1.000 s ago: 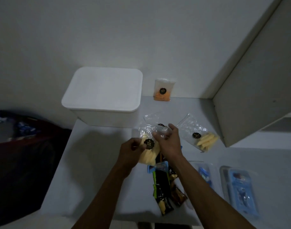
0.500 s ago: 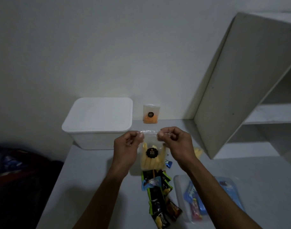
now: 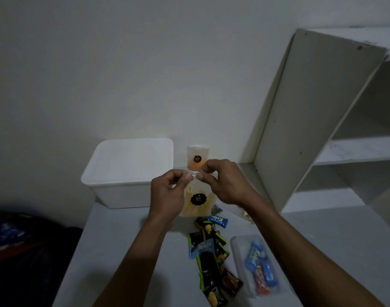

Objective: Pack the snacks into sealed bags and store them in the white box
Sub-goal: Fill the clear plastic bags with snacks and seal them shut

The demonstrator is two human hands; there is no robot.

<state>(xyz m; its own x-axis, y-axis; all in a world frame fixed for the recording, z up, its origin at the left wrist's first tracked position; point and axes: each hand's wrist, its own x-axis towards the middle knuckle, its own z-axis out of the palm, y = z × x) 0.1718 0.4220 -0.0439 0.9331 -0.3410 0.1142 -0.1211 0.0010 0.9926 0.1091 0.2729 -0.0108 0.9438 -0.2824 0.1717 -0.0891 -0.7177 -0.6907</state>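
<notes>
left hand (image 3: 167, 194): grip pinching the top strip of the clear bag (image 3: 197, 201), thumb and forefinger at the left part of the seal
right hand (image 3: 223, 182): grip pinching the same top strip, just right of the left hand's pinch; fingertips of the two hands nearly touching
clear bag: held upright above the bench (image 3: 127, 251), hanging from the pinches; pale yellow sticks inside, round black sticker on front
white box (image 3: 128, 171): far left corner of the bench, by the wall, lid on
second bag (image 3: 196, 158): orange contents, black sticker, standing against the wall at the bench's far edge, just right of the box
loose snacks (image 3: 211, 258): black/green and blue wrappers in a strip along the bench middle, running to the near edge
clear tray (image 3: 254, 264): right of the loose snacks, blue and red packets in it
shelf unit (image 3: 335, 120): white, on the bench's right side
</notes>
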